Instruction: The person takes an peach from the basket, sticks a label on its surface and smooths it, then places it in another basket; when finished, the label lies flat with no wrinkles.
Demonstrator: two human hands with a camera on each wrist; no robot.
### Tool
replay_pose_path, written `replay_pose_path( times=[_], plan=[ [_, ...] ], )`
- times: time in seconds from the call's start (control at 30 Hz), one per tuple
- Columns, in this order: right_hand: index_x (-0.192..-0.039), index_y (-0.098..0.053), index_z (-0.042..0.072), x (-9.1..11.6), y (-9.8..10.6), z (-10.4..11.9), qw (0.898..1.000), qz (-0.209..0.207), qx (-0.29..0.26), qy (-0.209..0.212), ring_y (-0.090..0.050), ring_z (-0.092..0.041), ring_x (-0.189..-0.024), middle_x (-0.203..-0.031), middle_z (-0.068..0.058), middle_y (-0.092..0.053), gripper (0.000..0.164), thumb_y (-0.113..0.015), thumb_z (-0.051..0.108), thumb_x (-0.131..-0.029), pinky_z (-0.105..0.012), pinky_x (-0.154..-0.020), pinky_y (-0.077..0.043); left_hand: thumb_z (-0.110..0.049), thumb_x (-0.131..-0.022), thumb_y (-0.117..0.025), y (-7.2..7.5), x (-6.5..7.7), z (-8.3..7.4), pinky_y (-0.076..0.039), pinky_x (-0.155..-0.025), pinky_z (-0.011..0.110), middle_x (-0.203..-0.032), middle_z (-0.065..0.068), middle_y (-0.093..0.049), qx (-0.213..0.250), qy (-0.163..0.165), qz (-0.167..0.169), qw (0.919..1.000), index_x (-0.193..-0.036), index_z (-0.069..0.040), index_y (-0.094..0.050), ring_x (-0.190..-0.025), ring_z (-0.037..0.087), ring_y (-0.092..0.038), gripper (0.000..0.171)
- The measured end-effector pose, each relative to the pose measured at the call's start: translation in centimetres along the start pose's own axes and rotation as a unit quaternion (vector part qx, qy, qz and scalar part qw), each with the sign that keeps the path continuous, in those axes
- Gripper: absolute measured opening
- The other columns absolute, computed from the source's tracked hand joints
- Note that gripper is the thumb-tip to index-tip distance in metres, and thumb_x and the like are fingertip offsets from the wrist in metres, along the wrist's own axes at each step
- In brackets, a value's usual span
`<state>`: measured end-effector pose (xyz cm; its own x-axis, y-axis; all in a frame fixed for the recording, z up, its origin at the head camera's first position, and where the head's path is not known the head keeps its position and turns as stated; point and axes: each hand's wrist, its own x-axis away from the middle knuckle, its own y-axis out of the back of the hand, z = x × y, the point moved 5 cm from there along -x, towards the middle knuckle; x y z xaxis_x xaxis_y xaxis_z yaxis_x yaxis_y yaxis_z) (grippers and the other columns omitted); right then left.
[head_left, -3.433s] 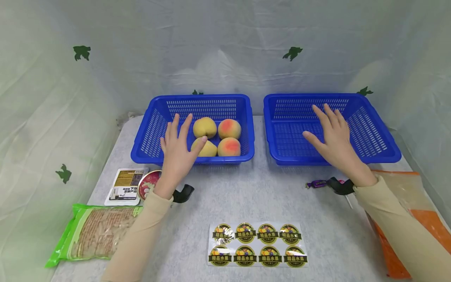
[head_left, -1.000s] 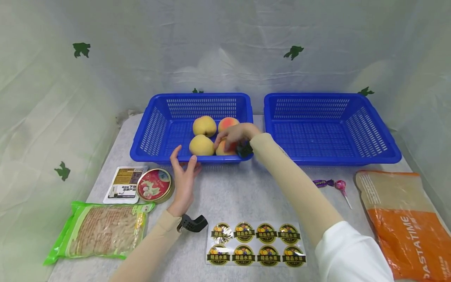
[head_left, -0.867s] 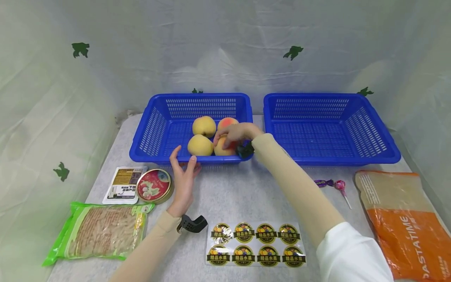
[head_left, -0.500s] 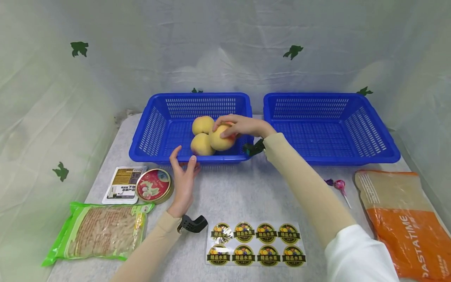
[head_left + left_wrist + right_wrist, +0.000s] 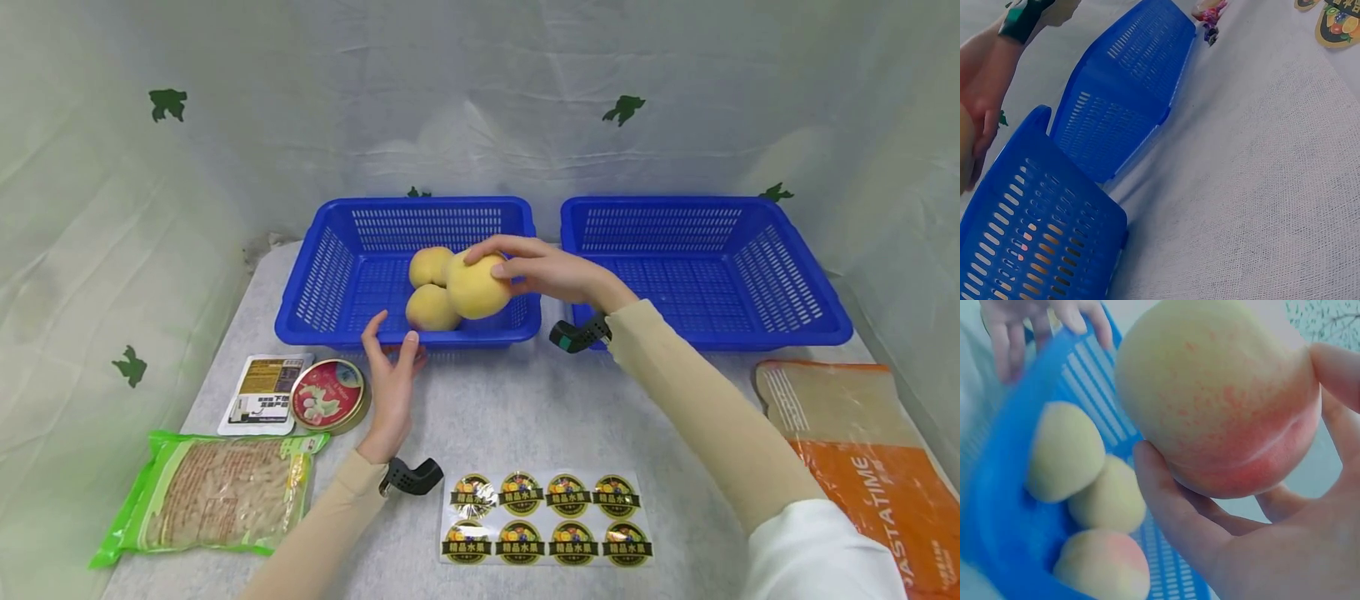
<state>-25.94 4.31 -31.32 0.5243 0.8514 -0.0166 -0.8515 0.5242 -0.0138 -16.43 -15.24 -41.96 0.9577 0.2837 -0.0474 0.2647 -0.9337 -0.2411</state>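
My right hand [image 5: 558, 271] holds a peach [image 5: 478, 287] between thumb and fingers, raised over the right part of the left blue basket [image 5: 480, 337]. The right wrist view shows that peach's red-blushed side [image 5: 1229, 419]. Three other peaches lie in the basket: a front one [image 5: 431, 308], a back one [image 5: 430, 267], and one mostly hidden behind the held peach. At the basket's front rim, my left hand [image 5: 392, 396] grips the edge, with thumb and index finger over the rim and the other fingers outside, below it.
A second blue basket [image 5: 720, 342] stands to the right. A sticker sheet [image 5: 547, 518] lies in front. On the left are a round tin [image 5: 327, 394], a white pack [image 5: 264, 394] and a green-edged bag [image 5: 225, 492]. An orange pasta bag [image 5: 862, 467] lies at right; wrapped candy [image 5: 1210, 19] shows in the left wrist view.
My right hand reached into the left basket, took the front right peach, lifted it and turned it, drawing back rightward. My left hand came down from above the basket to its front rim and stays there.
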Motion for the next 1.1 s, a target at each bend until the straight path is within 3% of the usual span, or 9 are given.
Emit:
replay_pose_path(
  times=[0.2,0.47,0.7,0.87,1.1],
  plan=[
    [-0.119,-0.049,0.011,2.4,-1.2,-0.5,0.999,0.008,-0.032,0.013,-0.038,-0.030,-0.117,-0.139,-0.010,-0.027,0.027,-0.050,0.015,-0.092,-0.045,-0.086,-0.043,-0.028,-0.091,-0.053,0.0,0.1,-0.1,-0.041,-0.089,0.045,-0.098,0.013,-0.038,-0.017,0.000,-0.001,0.9998,-0.134,-0.026,-0.025,-0.100,0.046,-0.043,0.051],
    [-0.117,-0.044,0.015,5.3,-3.5,-1.9,1.000,0.000,-0.007,0.010,-0.038,-0.033,-0.114,-0.134,-0.011,-0.029,0.043,-0.068,0.012,-0.081,-0.043,-0.085,-0.043,-0.022,-0.092,-0.051,0.0,0.0,0.0,-0.039,-0.090,0.048,-0.099,0.011,-0.036,-0.004,0.000,0.000,1.0000,-0.136,-0.023,-0.022,-0.101,0.043,-0.044,0.052],
    [-0.122,-0.041,0.013,7.7,-5.2,-3.7,0.999,0.016,0.029,0.011,-0.034,-0.030,-0.119,-0.135,-0.008,-0.032,0.048,-0.066,0.007,-0.081,-0.046,-0.086,-0.041,-0.025,-0.091,-0.052,0.1,-0.1,0.1,-0.039,-0.090,0.046,-0.100,0.012,-0.036,-0.007,0.000,-0.001,1.0000,-0.134,-0.024,-0.024,-0.101,0.041,-0.046,0.052],
    [-0.131,-0.040,0.014,8.8,-5.8,-5.4,0.999,0.026,0.044,0.001,-0.040,-0.031,-0.112,-0.133,-0.008,-0.035,0.054,-0.065,0.013,-0.083,-0.046,-0.085,-0.041,-0.027,-0.091,-0.053,0.1,0.0,-0.1,-0.040,-0.089,0.046,-0.101,0.013,-0.036,-0.015,-0.007,-0.003,0.9999,-0.134,-0.024,-0.024,-0.099,0.039,-0.047,0.052],
    [-0.131,-0.041,0.013,9.5,-6.4,-8.7,0.999,0.019,0.031,-0.026,-0.045,-0.030,-0.106,-0.128,-0.010,-0.041,0.054,-0.065,0.010,-0.082,-0.045,-0.086,-0.042,-0.026,-0.091,-0.052,0.0,0.0,-0.1,-0.039,-0.091,0.047,-0.101,0.013,-0.036,-0.007,-0.007,0.000,0.9999,-0.134,-0.025,-0.025,-0.100,0.040,-0.047,0.051]
  ],
)
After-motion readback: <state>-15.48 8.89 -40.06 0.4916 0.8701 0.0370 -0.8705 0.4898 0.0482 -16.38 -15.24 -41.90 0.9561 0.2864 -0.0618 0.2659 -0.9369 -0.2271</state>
